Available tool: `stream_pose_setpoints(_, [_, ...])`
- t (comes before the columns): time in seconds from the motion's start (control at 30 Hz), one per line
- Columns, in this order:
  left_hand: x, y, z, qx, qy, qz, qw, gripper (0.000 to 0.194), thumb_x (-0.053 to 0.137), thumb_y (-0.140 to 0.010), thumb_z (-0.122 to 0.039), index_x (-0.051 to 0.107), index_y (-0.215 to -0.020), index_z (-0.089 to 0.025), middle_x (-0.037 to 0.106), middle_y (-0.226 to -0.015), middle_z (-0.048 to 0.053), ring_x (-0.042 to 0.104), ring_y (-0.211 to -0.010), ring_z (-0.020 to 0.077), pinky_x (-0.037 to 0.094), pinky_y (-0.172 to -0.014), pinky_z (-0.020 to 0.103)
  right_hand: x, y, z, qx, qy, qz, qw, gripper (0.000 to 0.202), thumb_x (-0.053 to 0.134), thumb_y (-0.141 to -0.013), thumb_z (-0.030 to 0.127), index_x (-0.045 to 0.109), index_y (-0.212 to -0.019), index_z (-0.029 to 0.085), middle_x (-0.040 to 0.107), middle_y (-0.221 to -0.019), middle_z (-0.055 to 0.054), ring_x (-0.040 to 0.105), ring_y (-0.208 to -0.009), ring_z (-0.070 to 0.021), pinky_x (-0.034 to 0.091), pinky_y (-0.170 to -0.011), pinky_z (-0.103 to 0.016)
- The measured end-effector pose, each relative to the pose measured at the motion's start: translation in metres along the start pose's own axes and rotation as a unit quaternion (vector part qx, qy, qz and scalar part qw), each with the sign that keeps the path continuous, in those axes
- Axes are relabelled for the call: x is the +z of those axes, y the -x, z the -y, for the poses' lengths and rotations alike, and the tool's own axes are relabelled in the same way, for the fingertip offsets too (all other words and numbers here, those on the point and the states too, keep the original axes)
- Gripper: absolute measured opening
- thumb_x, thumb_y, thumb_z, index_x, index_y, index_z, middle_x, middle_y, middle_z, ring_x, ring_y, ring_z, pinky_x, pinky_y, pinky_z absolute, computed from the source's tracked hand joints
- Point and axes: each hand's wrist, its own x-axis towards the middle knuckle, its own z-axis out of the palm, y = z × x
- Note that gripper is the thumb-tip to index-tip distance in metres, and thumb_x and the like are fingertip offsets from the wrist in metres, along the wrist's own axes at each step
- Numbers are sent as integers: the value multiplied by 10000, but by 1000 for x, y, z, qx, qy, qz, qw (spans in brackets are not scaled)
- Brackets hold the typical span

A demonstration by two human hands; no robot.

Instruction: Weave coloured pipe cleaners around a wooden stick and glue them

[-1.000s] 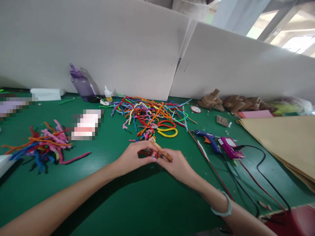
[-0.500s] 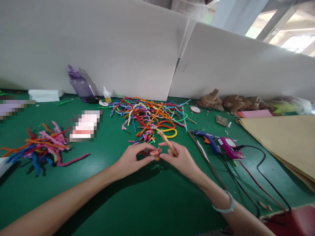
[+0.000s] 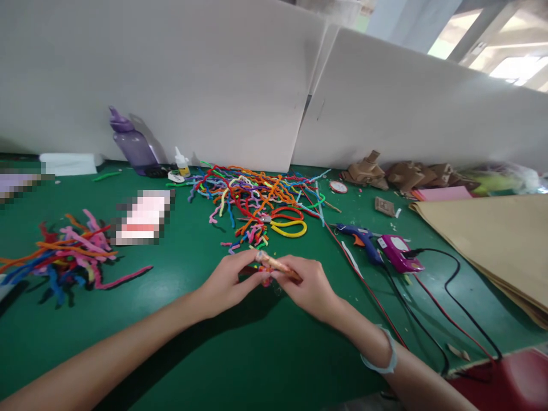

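My left hand (image 3: pixel 229 284) pinches a small multicoloured bundle (image 3: pixel 266 279) between thumb and fingers; my fingers partly hide it. My right hand (image 3: pixel 314 285) is closed round a short brown stick (image 3: pixel 276 262) that looks wooden, with its far end over the bundle by my left fingertips. The right thumb lies close against the bundle; whether it presses on it I cannot tell. Just beyond my hands are scissors (image 3: pixel 289 229) with one red and one yellow handle, beside a tangled heap of colourful pipe cleaners (image 3: pixel 257 191).
More pipe cleaners (image 3: pixel 77 245) lie at left, near a blurred-out flat object (image 3: pixel 145 217). A purple bottle (image 3: pixel 135 145) and a small glue bottle (image 3: pixel 182 162) stand at the back. To the right are a blue glue gun (image 3: pixel 362 242), a magenta box (image 3: pixel 400 254), cables and brown paper (image 3: pixel 492 240).
My right hand has come closer to my left. The stick has tipped from steep to nearly flat, its end now over the bundle. The view has shifted slightly.
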Motion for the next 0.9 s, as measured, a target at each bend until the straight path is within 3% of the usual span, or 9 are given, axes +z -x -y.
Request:
stream_pose_setpoints(0.23, [0,1,4,15,-14,11,1000,128,508,-911,-243,608,-954,-177,632,-834,22,581,-716,129,464,-667,244,10,5,1,-16,12,-4,1000,146,495,-784,146,631,-816,189,621,-699,-6,529,-611,-123,383,-602,-217])
stream_pose_setpoints(0.37, [2,-1,3,-18,15,7,1000,157,561,-878,-291,580,-998,-191,627,-975,46,608,-838,155,516,-714,263,18,4,4,89,-59,-63,992,126,513,-829,269,585,-774,183,500,-567,41,409,-485,-93,329,-486,-200])
stream_pose_setpoints(0.43, [2,-2,3,-16,1,-18,1000,364,691,-771,-333,539,-1077,-208,582,-1126,69,584,-993,197,533,-787,300,21,2,5,160,-117,-98,975,157,532,-829,328,560,-782,181,455,-545,59,365,-455,-85,301,-444,-198])
stream_pose_setpoints(0.5, [0,-2,4,-3,-56,-46,997,453,741,-715,-347,533,-1094,-212,580,-1137,66,574,-1028,209,523,-844,327,20,-1,4,205,-168,-94,960,177,543,-823,354,551,-791,179,436,-545,66,351,-449,-83,294,-431,-200])
stream_pose_setpoints(0.57, [-3,-2,6,6,-115,-51,992,333,686,-774,-342,567,-1053,-206,632,-1046,43,609,-956,186,511,-855,323,15,-4,1,223,-180,-50,957,199,541,-827,372,562,-805,175,440,-556,62,359,-457,-86,296,-434,-203])
stream_pose_setpoints(0.7, [-12,-6,12,51,-190,-7,980,217,586,-853,-274,625,-1056,-209,692,-990,27,635,-909,167,481,-864,303,-11,-2,-8,225,-76,22,971,275,550,-834,413,552,-989,186,470,-568,64,401,-468,-101,292,-447,-209])
stream_pose_setpoints(0.77, [-15,-9,16,78,-207,16,975,207,556,-867,-243,646,-1050,-210,696,-966,35,629,-901,166,471,-864,303,-27,2,-10,218,-11,47,975,283,459,-893,434,517,-1037,197,425,-521,77,398,-444,-115,268,-439,-216])
stream_pose_setpoints(0.83, [-18,-11,20,91,-207,44,973,194,550,-874,-238,664,-1029,-211,676,-979,50,612,-905,168,465,-853,302,-41,6,-10,175,88,70,978,260,324,-960,361,516,-1012,194,450,-531,54,449,-472,-134,263,-469,-234])
stream_pose_setpoints(0.9, [-20,-12,23,85,-207,74,972,174,569,-871,-252,677,-1004,-220,647,-1004,58,587,-925,176,453,-848,306,-50,8,-8,112,190,104,970,237,316,-967,289,533,-983,197,524,-584,22,508,-520,-146,257,-502,-251])
